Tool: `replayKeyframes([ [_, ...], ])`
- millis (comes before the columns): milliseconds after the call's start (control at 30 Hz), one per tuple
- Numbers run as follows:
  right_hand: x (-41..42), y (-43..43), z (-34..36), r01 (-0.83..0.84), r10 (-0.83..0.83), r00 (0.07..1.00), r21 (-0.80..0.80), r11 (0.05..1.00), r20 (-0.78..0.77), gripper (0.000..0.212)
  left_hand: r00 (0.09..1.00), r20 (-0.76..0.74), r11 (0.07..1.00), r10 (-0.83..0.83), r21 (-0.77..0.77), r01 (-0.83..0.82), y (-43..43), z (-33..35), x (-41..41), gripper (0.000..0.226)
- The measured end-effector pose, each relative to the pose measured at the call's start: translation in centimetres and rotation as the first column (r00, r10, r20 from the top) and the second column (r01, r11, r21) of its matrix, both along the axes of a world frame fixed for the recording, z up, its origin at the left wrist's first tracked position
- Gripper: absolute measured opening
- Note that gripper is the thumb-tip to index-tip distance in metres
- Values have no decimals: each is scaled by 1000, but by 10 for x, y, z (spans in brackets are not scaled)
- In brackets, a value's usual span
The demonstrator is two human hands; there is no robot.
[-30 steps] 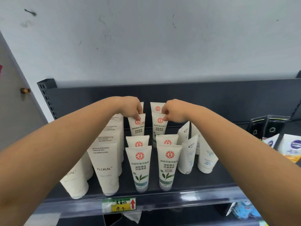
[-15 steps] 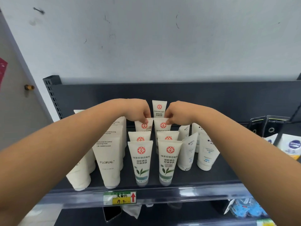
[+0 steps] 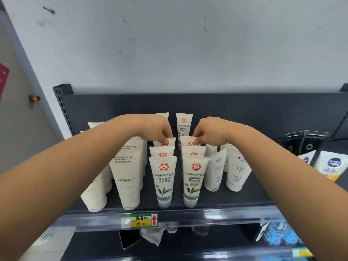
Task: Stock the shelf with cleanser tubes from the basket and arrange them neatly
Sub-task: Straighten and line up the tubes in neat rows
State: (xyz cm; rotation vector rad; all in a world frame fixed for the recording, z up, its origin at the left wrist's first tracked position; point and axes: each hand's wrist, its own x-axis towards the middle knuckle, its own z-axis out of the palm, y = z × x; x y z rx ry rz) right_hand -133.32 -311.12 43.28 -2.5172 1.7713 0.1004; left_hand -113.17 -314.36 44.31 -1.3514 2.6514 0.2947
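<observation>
White cleanser tubes with a red round logo stand cap-down in two rows on the dark shelf (image 3: 244,201). The front left tube (image 3: 163,180) and front right tube (image 3: 194,182) show green leaves. My left hand (image 3: 160,131) pinches the top edge of the third tube (image 3: 168,142) in the left row. My right hand (image 3: 209,131) pinches the top edge of the third tube (image 3: 188,142) in the right row. One more logo tube (image 3: 184,124) stands upright behind, between my hands. The basket is out of view.
Larger white FLORAL tubes (image 3: 127,178) stand left of the rows, blue-print white tubes (image 3: 236,170) right of them. Dark boxes (image 3: 308,146) and Nivea packs (image 3: 331,166) sit far right. A yellow-green price tag (image 3: 139,220) hangs on the shelf's front rail. A lower shelf shows below.
Both hands have kept their pinch on the third tubes, which now sit lower, tucked behind the second tubes. The camera has shifted, so the shelf appears lower.
</observation>
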Motion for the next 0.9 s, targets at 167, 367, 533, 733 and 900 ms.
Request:
replayKeyframes([
  [167, -3, 2, -1, -1, 1, 1000, 3, 1000, 9, 23, 1000, 0, 1000, 0, 20, 0, 1, 1, 4, 19],
  [367, -1, 4, -3, 5, -6, 999, -18, 1000, -36, 26, 1000, -7, 1000, 4, -1, -4, 2, 0, 1, 22],
  [533, -2, 6, -5, -5, 5, 1000, -6, 1000, 24, 26, 999, -30, 1000, 15, -3, -15, 3, -3, 2, 24],
  [733, -3, 3, -9, -9, 11, 996, -22, 1000, 89, 26, 1000, 6, 1000, 0, -31, 0, 4, -2, 2, 22],
  [900, -10, 4, -8, 3, -5, 990, 13, 1000, 138, 25, 999, 39, 998, 1, -61, 2, 4, -2, 4, 21],
])
